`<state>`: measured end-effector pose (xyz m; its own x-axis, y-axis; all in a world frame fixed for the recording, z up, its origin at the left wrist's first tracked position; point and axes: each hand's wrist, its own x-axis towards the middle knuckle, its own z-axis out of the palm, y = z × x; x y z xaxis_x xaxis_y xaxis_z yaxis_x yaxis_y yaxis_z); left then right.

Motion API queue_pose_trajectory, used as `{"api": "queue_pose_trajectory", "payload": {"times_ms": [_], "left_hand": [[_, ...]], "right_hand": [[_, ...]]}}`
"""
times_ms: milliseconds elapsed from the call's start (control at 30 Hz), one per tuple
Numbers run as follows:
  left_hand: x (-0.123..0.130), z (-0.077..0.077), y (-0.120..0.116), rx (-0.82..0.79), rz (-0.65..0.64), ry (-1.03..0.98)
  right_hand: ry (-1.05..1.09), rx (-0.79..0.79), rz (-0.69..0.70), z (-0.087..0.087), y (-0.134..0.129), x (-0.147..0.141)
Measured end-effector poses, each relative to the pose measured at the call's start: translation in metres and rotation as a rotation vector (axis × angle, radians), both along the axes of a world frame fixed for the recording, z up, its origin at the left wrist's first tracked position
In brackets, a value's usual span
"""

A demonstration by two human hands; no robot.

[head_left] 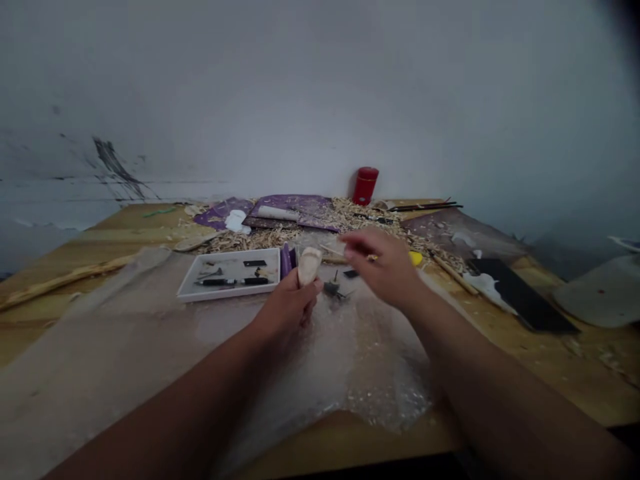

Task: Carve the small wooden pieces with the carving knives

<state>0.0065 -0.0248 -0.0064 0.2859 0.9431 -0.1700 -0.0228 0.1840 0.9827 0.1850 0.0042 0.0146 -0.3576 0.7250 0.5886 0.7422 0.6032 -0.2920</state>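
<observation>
My left hand (295,300) is closed around a pale, carved piece of wood (309,265), whose rounded top end points up and away. To its right, my right hand (379,265) is raised with its fingers curled together, apart from the wood. A small bit of yellow shows at its fingers, but what they hold is blurred and partly hidden. Behind the right wrist a yellow object (415,258) peeks out. Between the hands, small dark metal bits (334,291) lie on the bubble wrap (320,373).
A white tray (227,295) with a black pen-like tool (233,282) stands left of my left hand. Wood shavings (345,217) and purple sheets (290,202) lie behind. A red canister (365,185) stands by the wall. A dark flat slab (525,297) rests at right.
</observation>
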Motion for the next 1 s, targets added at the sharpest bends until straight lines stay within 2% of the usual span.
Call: {"api": "queue_pose_trajectory", "payload": {"times_ms": [233,467,533,600,733,833,933,1000], "left_hand": [[-0.002,-0.006,0.003,0.01,-0.056,0.038],[-0.004,-0.011,0.007,0.081,-0.069,0.084],[-0.004,-0.01,0.007,0.078,-0.049,0.104],[-0.004,-0.008,0.006,0.07,-0.036,0.125],[-0.005,-0.008,0.004,0.071,-0.063,0.228],[-0.004,-0.009,0.003,0.236,-0.035,0.386],[-0.002,-0.009,0.002,0.467,0.025,0.512],[-0.002,-0.009,0.003,0.515,0.005,0.556]], "right_hand": [[-0.194,-0.252,0.019,-0.028,0.017,-0.01],[-0.413,-0.304,-0.082,-0.03,0.021,-0.003],[-0.395,-0.264,-0.117,-0.025,0.019,-0.002],[-0.263,-0.157,-0.128,-0.018,0.014,-0.003],[0.054,0.067,0.015,-0.009,-0.001,-0.012],[0.043,0.14,0.066,-0.012,-0.01,-0.022],[-0.019,0.157,0.016,-0.018,-0.014,-0.031],[-0.024,0.116,-0.003,-0.019,-0.014,-0.035]]}}
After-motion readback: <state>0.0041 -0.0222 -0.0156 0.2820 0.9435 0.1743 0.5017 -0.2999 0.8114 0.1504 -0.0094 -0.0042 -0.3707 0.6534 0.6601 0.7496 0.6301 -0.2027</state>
